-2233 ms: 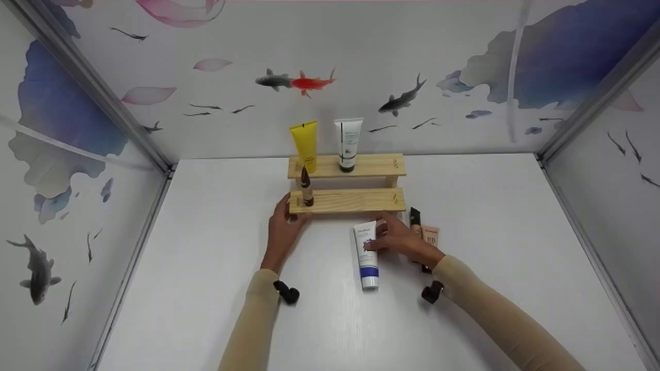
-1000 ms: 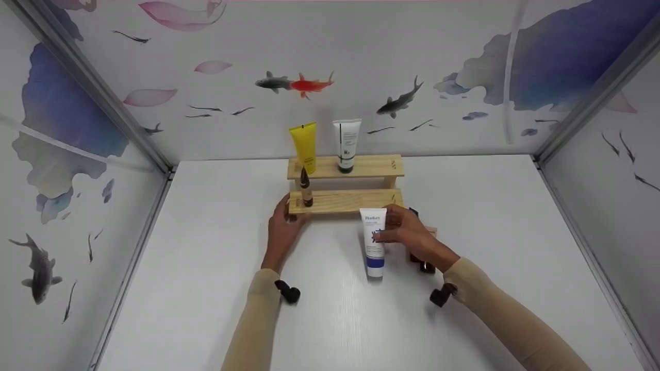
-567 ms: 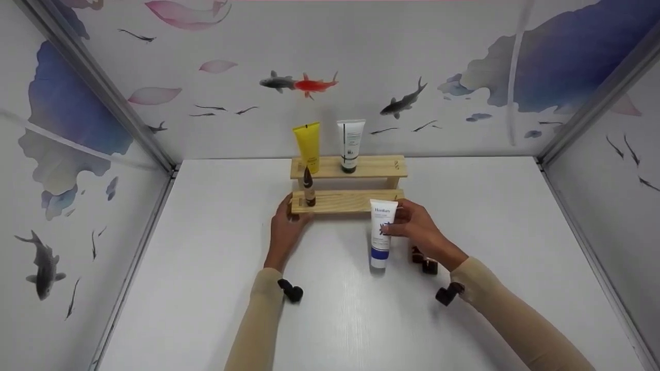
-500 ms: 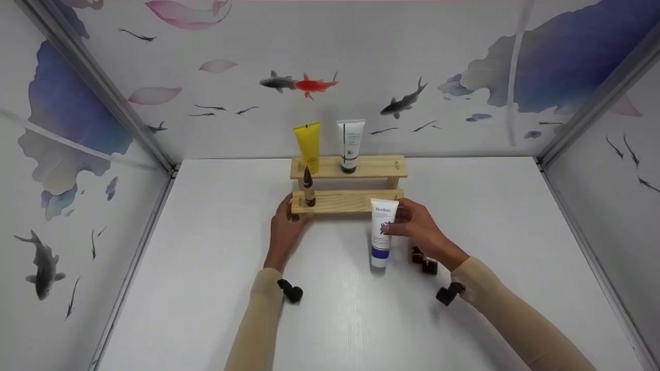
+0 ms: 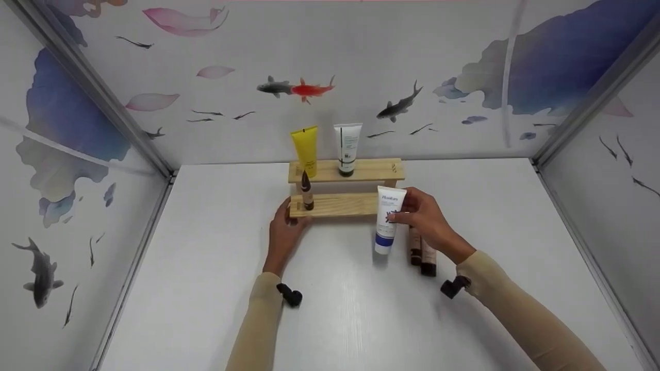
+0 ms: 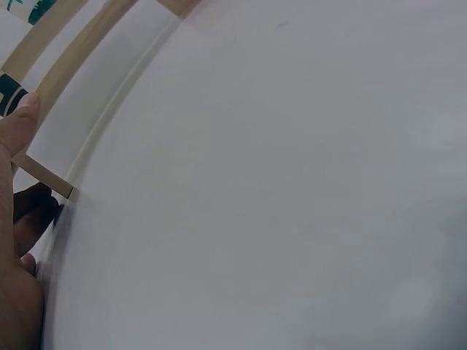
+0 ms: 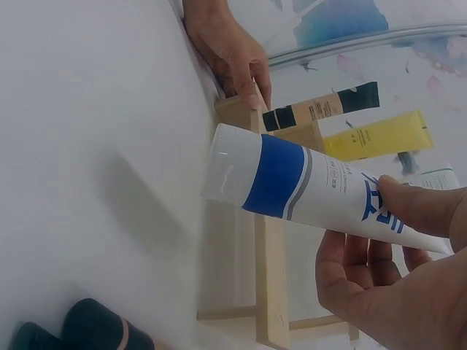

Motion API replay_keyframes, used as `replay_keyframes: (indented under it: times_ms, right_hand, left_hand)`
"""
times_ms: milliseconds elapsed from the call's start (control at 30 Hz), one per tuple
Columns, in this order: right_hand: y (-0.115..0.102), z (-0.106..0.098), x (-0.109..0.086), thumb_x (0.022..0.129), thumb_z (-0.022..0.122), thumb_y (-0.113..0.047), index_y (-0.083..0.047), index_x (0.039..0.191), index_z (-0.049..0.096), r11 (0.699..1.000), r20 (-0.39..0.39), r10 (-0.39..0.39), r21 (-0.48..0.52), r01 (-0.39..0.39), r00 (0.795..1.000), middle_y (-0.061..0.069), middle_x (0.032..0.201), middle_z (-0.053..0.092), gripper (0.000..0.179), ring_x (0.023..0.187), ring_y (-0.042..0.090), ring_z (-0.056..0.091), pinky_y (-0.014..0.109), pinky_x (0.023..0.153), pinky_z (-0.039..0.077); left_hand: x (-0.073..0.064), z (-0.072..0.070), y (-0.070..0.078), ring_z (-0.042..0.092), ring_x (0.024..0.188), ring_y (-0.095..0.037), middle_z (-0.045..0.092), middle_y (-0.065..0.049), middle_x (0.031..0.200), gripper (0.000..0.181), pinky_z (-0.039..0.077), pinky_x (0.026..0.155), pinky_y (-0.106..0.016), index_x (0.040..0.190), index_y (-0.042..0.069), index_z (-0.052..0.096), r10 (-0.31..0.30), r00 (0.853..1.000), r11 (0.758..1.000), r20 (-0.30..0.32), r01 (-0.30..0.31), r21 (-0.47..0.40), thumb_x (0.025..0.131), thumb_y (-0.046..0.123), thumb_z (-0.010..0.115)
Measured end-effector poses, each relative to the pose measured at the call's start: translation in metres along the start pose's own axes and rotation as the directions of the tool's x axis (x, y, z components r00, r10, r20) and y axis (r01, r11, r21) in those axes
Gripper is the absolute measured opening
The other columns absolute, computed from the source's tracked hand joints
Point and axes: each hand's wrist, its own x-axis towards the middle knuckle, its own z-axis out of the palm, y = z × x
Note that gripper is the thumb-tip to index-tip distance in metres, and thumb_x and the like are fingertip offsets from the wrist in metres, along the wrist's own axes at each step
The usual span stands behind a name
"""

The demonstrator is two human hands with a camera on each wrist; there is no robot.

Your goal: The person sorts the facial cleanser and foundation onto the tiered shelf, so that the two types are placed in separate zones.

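My right hand [image 5: 432, 219] pinches a white squeeze tube [image 5: 386, 222] with a blue band and blue print, thumb in front and fingers behind. In the right wrist view the tube [image 7: 281, 175] is tilted, white cap end away from the hand, above the table. It overlaps the right part of the lower board of a two-tier wooden rack [image 5: 343, 205] in the head view. My left hand [image 5: 283, 234] grips that board's left end; in the left wrist view the thumb [image 6: 25, 113] lies on top. A slim dark-capped tube [image 5: 307, 195] stands upright at the board's left.
On the rack's upper board stand a yellow tube [image 5: 306, 150] and a white tube with a dark green cap [image 5: 348, 149]. Two dark-capped beige tubes, one slim [image 5: 415, 250] and one wider [image 5: 428, 260], lie on the table below the right hand. Printed white walls enclose the table.
My right hand has lifted the white-and-blue tube from near the table and carried it forward and right, toward the lower board's right end. The left hand has stayed at the rack's left end.
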Motion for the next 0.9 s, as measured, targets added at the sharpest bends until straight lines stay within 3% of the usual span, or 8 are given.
replay_keyframes:
  times_ms: [433,600,900]
  right_hand:
    - [-0.016,-0.014,0.01,0.097,0.084,-0.003,0.0,0.148,0.056,1.0,-0.088,-0.005,-0.002,0.005,0.996,0.019,0.141,0.067,0.058,0.127,0.034,0.066,0.042,0.107,0.058]
    - [-0.021,-0.019,0.015,0.096,0.084,0.0,0.002,0.147,0.058,1.0,-0.106,-0.019,-0.005,0.018,0.994,0.019,0.139,0.068,0.057,0.126,0.031,0.066,0.035,0.105,0.059]
    - [-0.03,-0.024,0.024,0.095,0.084,0.003,0.004,0.143,0.061,0.997,-0.156,-0.081,-0.023,0.078,0.984,0.019,0.136,0.068,0.053,0.122,0.029,0.065,0.028,0.099,0.058]
  left_hand:
    - [0.001,0.0,-0.003,0.057,0.146,-0.027,0.056,-0.014,0.163,0.093,0.048,0.118,-0.045,0.17,0.007,0.039,0.004,1.0,1.0,0.005,-0.004,-0.008,0.099,0.045,0.085]
    - [0.001,0.0,-0.003,0.057,0.146,-0.027,0.055,-0.015,0.164,0.093,0.048,0.119,-0.046,0.17,0.007,0.039,0.006,1.0,1.0,0.008,-0.006,0.001,0.099,0.044,0.085]
    - [0.0,-0.002,0.0,0.064,0.125,-0.024,0.062,-0.015,0.156,0.091,0.052,0.106,-0.045,0.17,0.006,0.04,0.014,1.0,1.0,0.01,-0.014,-0.02,0.099,0.041,0.085]
